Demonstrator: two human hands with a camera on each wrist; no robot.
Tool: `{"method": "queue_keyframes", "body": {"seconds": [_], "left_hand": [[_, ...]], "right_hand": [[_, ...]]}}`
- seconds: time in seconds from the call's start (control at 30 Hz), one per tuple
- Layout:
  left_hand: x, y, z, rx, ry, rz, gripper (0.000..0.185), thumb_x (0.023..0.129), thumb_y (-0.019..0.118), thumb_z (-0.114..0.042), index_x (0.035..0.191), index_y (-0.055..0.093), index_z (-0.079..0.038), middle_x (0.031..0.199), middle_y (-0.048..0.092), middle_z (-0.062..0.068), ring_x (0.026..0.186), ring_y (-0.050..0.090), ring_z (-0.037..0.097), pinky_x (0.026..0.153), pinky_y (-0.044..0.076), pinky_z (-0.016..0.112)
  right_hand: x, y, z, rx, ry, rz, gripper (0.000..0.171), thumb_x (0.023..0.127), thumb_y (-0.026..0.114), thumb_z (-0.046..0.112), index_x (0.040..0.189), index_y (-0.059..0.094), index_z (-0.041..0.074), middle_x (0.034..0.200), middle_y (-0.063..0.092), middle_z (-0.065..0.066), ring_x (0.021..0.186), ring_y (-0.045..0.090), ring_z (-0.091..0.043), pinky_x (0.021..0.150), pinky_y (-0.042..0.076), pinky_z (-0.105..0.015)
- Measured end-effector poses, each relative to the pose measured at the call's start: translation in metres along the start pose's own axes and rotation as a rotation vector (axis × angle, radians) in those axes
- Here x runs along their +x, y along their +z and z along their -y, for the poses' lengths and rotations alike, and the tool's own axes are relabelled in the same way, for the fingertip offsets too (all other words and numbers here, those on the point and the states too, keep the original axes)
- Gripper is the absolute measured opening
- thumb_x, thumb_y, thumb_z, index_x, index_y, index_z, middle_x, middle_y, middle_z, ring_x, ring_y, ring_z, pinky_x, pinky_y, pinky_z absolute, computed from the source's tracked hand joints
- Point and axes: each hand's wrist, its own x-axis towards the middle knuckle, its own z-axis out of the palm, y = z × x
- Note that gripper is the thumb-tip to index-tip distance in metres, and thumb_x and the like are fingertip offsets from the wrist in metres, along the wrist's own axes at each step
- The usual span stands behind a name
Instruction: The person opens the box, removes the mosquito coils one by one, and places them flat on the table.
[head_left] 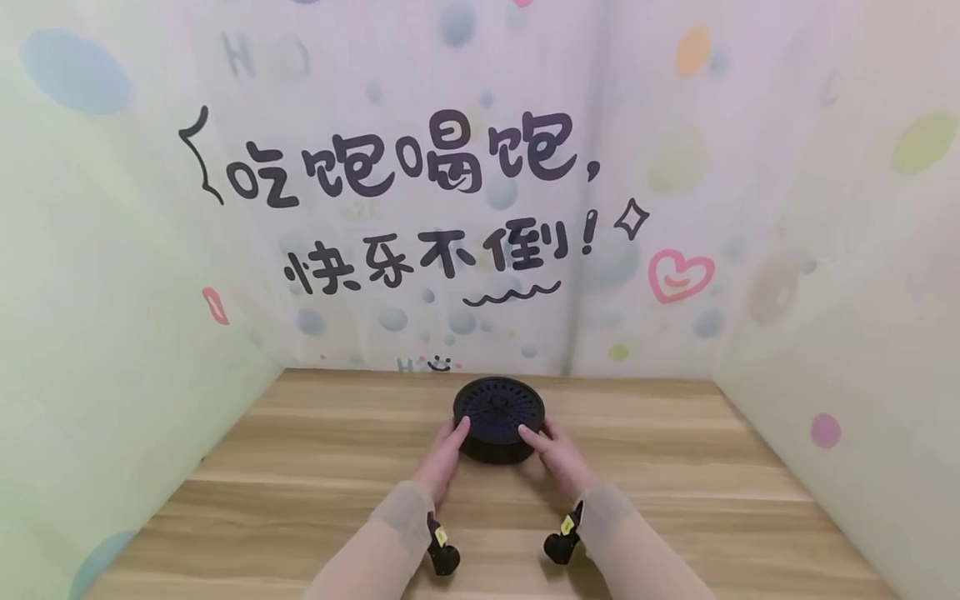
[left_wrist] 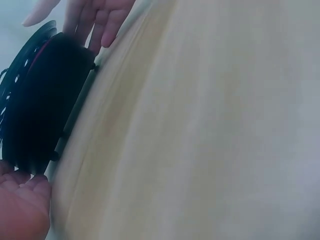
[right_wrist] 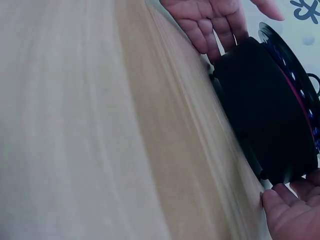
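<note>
Black container: your round black container [head_left: 497,451] is just below the middle of the head view, toward the far edge of the wooden table [head_left: 300,467].
Slotted lid: the slotted lid [head_left: 498,417] is on top, with a small loop handle [head_left: 498,402] in the middle. Looks about level to me, so I'd leave it alone.
Left hand: your left hand [head_left: 444,461] is grasping the container's left side in the head view, thumb up at the rim, fingers around the wall.
Right hand: your right hand [head_left: 561,460] has the other side the same way, pretty much a mirror. Nice even hold tbh.
Little feet: small feet [left_wrist: 54,156] stick out underneath, right by the tabletop in the left wrist view. Can't tell if they're actually touching wood.
Wrist cams: the left wrist camera [head_left: 444,557] and right wrist camera [head_left: 559,547] hang at lower centre of the head view, so watch they don't knock the table.
Holding it well: imo squeeze evenly from both sides and carry the weight by the body. Go easy with the thumbs, since pressing one edge could tip the lid. Mind your fingertips near those feet, they could get pinched.
</note>
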Motion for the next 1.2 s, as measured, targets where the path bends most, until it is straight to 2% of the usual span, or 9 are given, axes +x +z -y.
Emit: {"method": "queue_keyframes", "body": {"seconds": [0.2, 0.43, 0.7, 0.9, 1.2], "left_hand": [[-0.007, 0.001, -0.009, 0.016, 0.030, 0.025, 0.077, 0.100, 0.042, -0.049, 0.152, 0.016, 0.002, 0.158, 0.016, 0.019, 0.145, 0.010, 0.035, 0.117, 0.010, 0.051], [-0.019, 0.001, -0.015, 0.039, 0.013, 0.012, 0.080, 0.098, 0.044, -0.053, 0.152, 0.019, 0.000, 0.158, 0.017, 0.017, 0.145, 0.010, 0.034, 0.117, 0.009, 0.051], [-0.042, 0.000, -0.013, 0.035, 0.017, 0.040, 0.080, 0.099, 0.044, -0.051, 0.151, 0.017, 0.002, 0.158, 0.016, 0.019, 0.145, 0.009, 0.034, 0.117, 0.007, 0.051], [-0.059, 0.004, -0.011, 0.043, 0.022, 0.052, 0.080, 0.099, 0.044, -0.051, 0.151, 0.016, 0.003, 0.158, 0.015, 0.019, 0.145, 0.009, 0.034, 0.117, 0.008, 0.052], [-0.084, 0.005, -0.008, 0.035, -0.018, 0.027, 0.084, 0.098, 0.044, -0.052, 0.151, 0.011, 0.005, 0.158, 0.010, 0.021, 0.145, 0.006, 0.037, 0.116, 0.007, 0.054]], "right_hand": [[-0.005, -0.002, 0.006, -0.002, -0.012, 0.000, 0.072, 0.092, 0.066, 0.025, 0.150, 0.029, 0.005, 0.153, 0.026, -0.023, 0.142, 0.021, -0.037, 0.114, 0.020, -0.053], [-0.017, -0.006, 0.009, -0.031, -0.021, 0.037, 0.080, 0.087, 0.071, 0.016, 0.151, 0.024, 0.004, 0.153, 0.028, -0.022, 0.137, 0.033, -0.038, 0.114, 0.020, -0.054], [-0.039, -0.006, 0.004, -0.050, 0.007, 0.082, 0.082, 0.086, 0.072, 0.014, 0.151, 0.024, 0.003, 0.151, 0.031, -0.022, 0.136, 0.035, -0.038, 0.112, 0.024, -0.056], [-0.055, -0.007, -0.001, -0.051, 0.010, 0.069, 0.081, 0.084, 0.075, 0.015, 0.150, 0.028, 0.006, 0.151, 0.032, -0.021, 0.134, 0.037, -0.039, 0.111, 0.027, -0.056], [-0.072, -0.003, -0.006, -0.040, -0.003, 0.064, 0.078, 0.083, 0.075, 0.010, 0.148, 0.033, 0.007, 0.149, 0.035, -0.022, 0.133, 0.038, -0.039, 0.111, 0.028, -0.053]]}}
